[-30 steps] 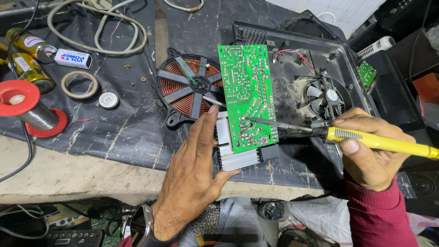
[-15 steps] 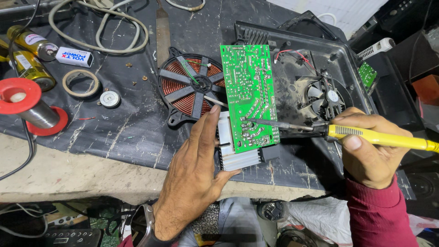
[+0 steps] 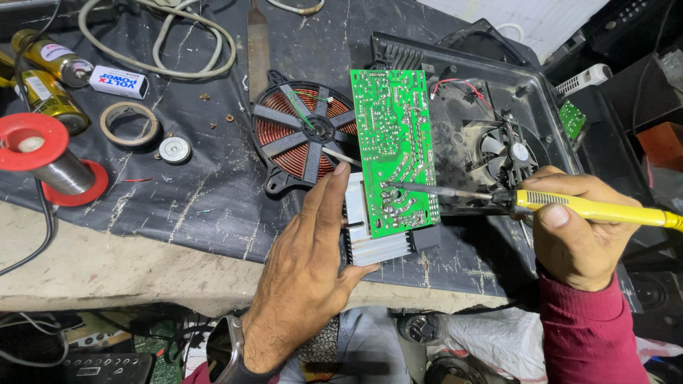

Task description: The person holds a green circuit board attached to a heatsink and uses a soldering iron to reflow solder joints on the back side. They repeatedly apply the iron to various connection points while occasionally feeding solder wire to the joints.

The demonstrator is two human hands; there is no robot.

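1. Little had shifted since the earlier frames: the soldering iron [image 3: 590, 208] kept its tip on the lower part of the green circuit board [image 3: 393, 146], and both hands held nearly the same places.
2. Right hand [image 3: 576, 238]: fingers curled tight round the iron's yellow, ribbed plastic handle, thumb on top; the thin dark metal shaft ran leftward to the board's solder side.
3. Left hand [image 3: 309, 267]: open and flat, fingers extended and gripping nothing, fingertips resting against the board's left edge and the finned aluminium heat sink [image 3: 373, 238] beneath it. A dark wristwatch [image 3: 224, 348] sat on that wrist.
4. Circuit board: rectangular, glossy green, dotted with silvery solder joints, lying tilted between the two hands, just right of the left fingertips.
5. Induction coil [image 3: 302, 139]: round copper winding under black plastic spokes, just beside the board's left edge.
6. Cooker housing [image 3: 541, 107]: black, dusty plastic shell with a small fan [image 3: 509, 153], under and right of the board.
7. Bench cover [image 3: 192, 192]: scratched black sheet bearing a red solder spool [image 3: 46, 160], a tape ring [image 3: 128, 122], two yellow cans [image 3: 50, 78] and a looped grey cable [image 3: 156, 43].
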